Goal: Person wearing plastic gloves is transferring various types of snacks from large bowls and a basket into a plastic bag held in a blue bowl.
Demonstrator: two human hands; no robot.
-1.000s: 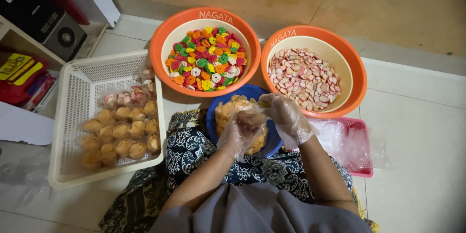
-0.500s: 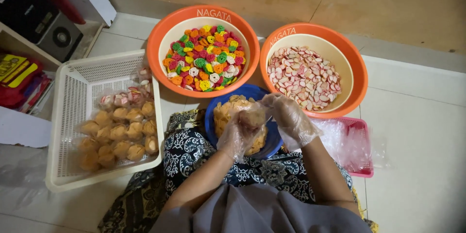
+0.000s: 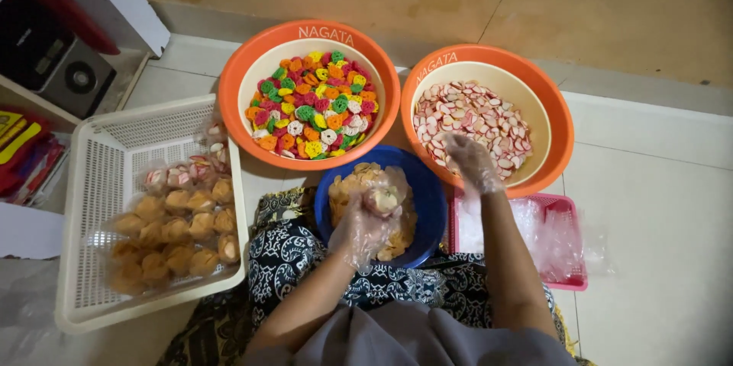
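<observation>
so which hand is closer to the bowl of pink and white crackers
Right. The right hand reaches over the bowl of pink and white crackers, above its near side. The left hand holds a small clear bag over the blue bowl, apart from it.

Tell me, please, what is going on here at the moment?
A seated person in clear plastic gloves is handling crackers. The left hand holds a small filled plastic bag over the blue bowl of tan crackers, while the right hand reaches into the orange bowl of pink-and-white crackers. Filled bags lie in the white basket.
</observation>
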